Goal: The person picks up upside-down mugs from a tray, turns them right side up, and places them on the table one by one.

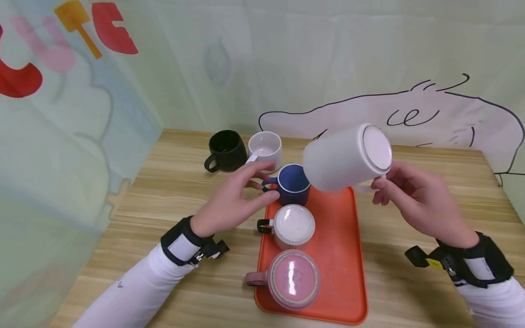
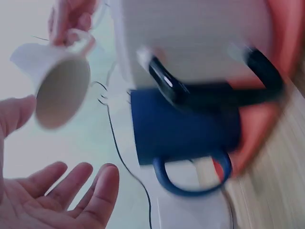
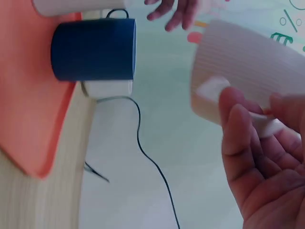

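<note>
My right hand (image 1: 424,202) pinches the handle of a white ribbed mug (image 1: 340,159) above the tray's far end. The mug is tipped on its side, base toward the right and mouth toward the left, as the left wrist view shows its hollow inside (image 2: 64,93). My left hand (image 1: 231,198) hovers beside a blue mug (image 1: 293,193), thumb and fingers apart around its handle's side; the left wrist view shows those fingers (image 2: 102,198) holding nothing. The blue mug stands upright at the far left of the orange tray (image 1: 336,255).
Nearer on the tray, a pale mug with a black handle (image 1: 293,225) and a pink mug (image 1: 293,280) sit upside down, handles leftward. Behind, a black mug (image 1: 227,150) and a white mug (image 1: 265,148) stand upright on the wooden table (image 1: 176,182). A printed curtain (image 1: 307,54) backs the table.
</note>
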The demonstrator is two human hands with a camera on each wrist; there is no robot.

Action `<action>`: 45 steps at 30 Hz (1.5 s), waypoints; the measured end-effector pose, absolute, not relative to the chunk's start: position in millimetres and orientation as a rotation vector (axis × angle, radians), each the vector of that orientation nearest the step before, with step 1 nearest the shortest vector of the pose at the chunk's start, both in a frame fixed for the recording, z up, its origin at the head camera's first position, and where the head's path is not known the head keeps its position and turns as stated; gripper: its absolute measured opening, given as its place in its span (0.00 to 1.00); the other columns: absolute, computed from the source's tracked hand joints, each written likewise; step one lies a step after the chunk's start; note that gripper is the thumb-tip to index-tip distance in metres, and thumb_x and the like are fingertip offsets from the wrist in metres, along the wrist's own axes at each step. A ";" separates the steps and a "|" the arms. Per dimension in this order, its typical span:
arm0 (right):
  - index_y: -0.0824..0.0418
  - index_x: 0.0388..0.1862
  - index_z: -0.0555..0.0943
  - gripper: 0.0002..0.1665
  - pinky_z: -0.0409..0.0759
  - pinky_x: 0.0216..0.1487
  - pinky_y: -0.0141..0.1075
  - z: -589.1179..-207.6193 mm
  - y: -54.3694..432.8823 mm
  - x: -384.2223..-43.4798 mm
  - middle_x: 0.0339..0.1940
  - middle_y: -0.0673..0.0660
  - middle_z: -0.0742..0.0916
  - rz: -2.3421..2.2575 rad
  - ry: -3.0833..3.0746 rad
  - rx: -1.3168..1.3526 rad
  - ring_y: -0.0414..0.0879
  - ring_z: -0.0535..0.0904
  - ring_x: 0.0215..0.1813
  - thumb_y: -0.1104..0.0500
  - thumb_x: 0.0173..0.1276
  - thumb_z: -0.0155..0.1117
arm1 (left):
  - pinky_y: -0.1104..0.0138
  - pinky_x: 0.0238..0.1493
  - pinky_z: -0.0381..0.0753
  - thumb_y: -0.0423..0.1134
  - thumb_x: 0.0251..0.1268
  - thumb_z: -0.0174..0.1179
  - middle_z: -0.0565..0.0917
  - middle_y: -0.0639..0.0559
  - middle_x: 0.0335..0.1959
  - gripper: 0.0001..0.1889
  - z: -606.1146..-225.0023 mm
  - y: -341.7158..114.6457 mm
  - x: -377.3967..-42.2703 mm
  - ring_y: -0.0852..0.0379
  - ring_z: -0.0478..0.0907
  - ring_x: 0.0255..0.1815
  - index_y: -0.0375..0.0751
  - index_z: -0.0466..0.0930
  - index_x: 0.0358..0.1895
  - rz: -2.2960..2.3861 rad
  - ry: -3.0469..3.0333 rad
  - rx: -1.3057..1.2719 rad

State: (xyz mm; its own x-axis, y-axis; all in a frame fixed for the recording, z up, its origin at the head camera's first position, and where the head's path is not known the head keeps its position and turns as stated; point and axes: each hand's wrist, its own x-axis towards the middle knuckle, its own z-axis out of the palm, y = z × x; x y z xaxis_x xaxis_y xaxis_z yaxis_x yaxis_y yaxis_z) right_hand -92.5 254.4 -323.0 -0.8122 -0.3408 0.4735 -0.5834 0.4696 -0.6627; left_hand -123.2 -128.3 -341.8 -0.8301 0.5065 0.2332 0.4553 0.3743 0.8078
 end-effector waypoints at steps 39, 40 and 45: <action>0.71 0.67 0.75 0.19 0.88 0.53 0.44 -337.5 172.1 -130.5 0.57 0.65 0.87 2.262 -2.134 0.627 0.55 0.89 0.49 0.67 0.83 0.58 | 0.56 0.53 0.89 0.24 0.77 0.60 0.84 0.34 0.46 0.12 -336.2 -49.3 -148.8 0.51 0.89 0.40 0.22 0.79 0.58 2.226 2.015 0.694; 0.70 0.69 0.75 0.20 0.88 0.54 0.44 -336.4 174.4 -130.6 0.58 0.65 0.87 2.249 -2.167 0.628 0.55 0.89 0.50 0.66 0.83 0.59 | 0.56 0.52 0.89 0.24 0.77 0.60 0.84 0.33 0.45 0.13 -336.0 -50.2 -149.5 0.51 0.89 0.40 0.21 0.79 0.58 2.230 2.017 0.711; 0.65 0.76 0.72 0.26 0.86 0.58 0.44 -333.0 188.6 -128.6 0.64 0.66 0.84 2.155 -2.314 0.644 0.57 0.88 0.57 0.64 0.83 0.59 | 0.56 0.51 0.89 0.22 0.76 0.59 0.84 0.28 0.47 0.14 -336.3 -56.3 -153.8 0.54 0.89 0.38 0.19 0.78 0.59 2.248 2.042 0.745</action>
